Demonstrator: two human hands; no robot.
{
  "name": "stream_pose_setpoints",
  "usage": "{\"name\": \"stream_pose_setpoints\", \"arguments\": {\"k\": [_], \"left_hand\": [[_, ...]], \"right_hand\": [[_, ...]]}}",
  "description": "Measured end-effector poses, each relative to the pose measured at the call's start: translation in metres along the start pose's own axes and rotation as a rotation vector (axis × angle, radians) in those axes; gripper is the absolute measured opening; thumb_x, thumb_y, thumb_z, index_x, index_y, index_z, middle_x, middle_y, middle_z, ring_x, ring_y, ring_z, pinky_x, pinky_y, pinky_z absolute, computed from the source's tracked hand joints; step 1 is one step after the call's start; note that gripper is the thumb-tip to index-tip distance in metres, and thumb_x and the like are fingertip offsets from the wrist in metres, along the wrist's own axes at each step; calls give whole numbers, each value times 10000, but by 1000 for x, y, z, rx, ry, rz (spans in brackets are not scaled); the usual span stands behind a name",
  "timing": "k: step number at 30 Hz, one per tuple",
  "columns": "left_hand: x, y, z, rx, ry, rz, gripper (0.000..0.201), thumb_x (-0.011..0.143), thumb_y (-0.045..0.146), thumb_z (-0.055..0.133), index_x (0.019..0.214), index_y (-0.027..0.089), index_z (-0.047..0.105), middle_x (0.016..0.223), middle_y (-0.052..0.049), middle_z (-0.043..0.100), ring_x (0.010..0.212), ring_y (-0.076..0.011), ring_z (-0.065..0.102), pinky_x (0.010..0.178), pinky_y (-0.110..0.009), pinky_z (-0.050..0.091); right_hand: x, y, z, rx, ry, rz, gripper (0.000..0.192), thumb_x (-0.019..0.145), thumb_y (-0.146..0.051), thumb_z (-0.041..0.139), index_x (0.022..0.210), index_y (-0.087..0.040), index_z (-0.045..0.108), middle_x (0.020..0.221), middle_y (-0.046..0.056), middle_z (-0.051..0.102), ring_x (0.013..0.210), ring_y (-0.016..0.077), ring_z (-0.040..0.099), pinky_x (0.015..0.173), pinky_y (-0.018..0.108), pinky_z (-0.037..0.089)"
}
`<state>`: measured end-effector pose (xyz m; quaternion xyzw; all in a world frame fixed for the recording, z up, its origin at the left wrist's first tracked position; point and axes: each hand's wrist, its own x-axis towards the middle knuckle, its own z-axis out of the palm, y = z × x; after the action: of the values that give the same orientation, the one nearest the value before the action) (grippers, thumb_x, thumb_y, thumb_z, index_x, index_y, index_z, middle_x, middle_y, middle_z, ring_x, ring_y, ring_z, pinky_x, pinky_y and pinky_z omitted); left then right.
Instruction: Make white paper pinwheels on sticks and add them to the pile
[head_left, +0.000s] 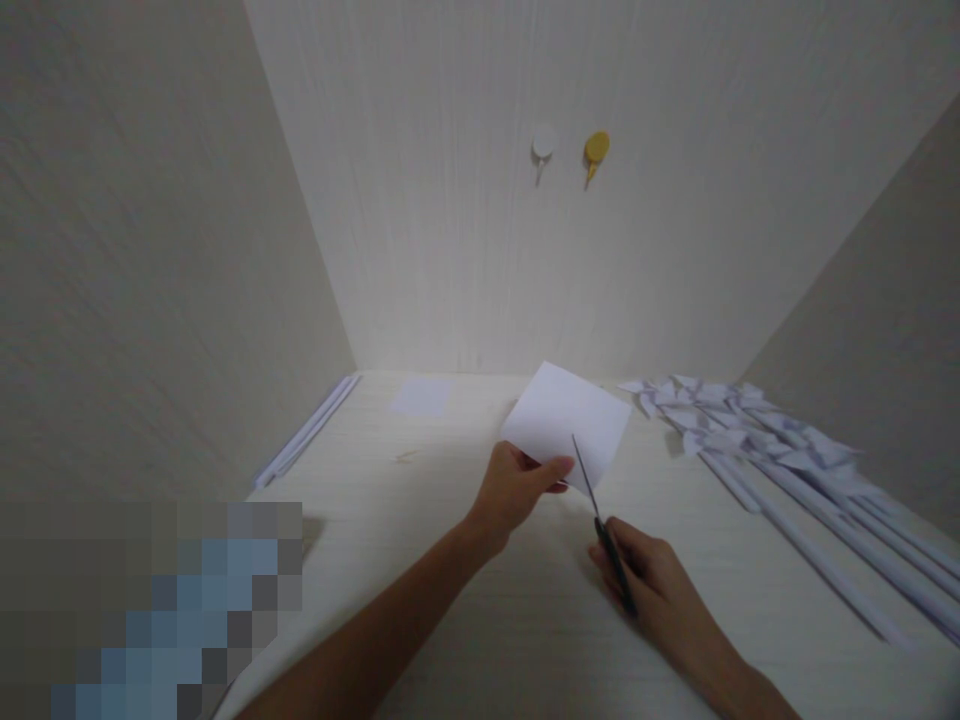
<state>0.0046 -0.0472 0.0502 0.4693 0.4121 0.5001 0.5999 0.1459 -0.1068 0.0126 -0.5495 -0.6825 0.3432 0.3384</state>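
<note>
My left hand pinches the near edge of a white sheet of paper, holding it up above the pale wooden desk. My right hand grips a pair of black-handled scissors. The blades point up and away, and their tips meet the paper's lower right edge, just right of my left thumb.
A heap of small folded white paper pieces and several long white rolled paper sticks lie at the right. A small white sheet lies flat at the back, white strips along the left wall. Two hooks, white and yellow, hang on the back wall.
</note>
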Motion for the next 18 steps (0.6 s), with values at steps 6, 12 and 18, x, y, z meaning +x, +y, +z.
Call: {"name": "stream_pose_setpoints", "arguments": {"k": [6,12,18], "left_hand": [[0,1,0,-11,-12,0,210,544,224,668,709,96,650,660,-55,652,563,-122,585,532,-222,487],[2,-2,-3,-64,-21,-20,259,522,219,687,744,96,642,718,-67,655,607,-122,584,570,-227,482],[15,7,-28,-134,-87,30,326,587,253,640,870,94,607,804,-89,644,632,-117,580,579,-225,466]], "right_hand": [[1,1,0,5,-8,13,307,762,-388,416,544,-195,318,484,-63,294,466,83,302,431,217,244],[2,4,0,28,-14,16,293,754,-375,429,547,-195,326,491,-61,299,475,87,306,438,217,249],[3,4,-1,12,-42,15,296,750,-367,428,537,-193,319,505,-59,280,489,88,295,447,217,237]]}}
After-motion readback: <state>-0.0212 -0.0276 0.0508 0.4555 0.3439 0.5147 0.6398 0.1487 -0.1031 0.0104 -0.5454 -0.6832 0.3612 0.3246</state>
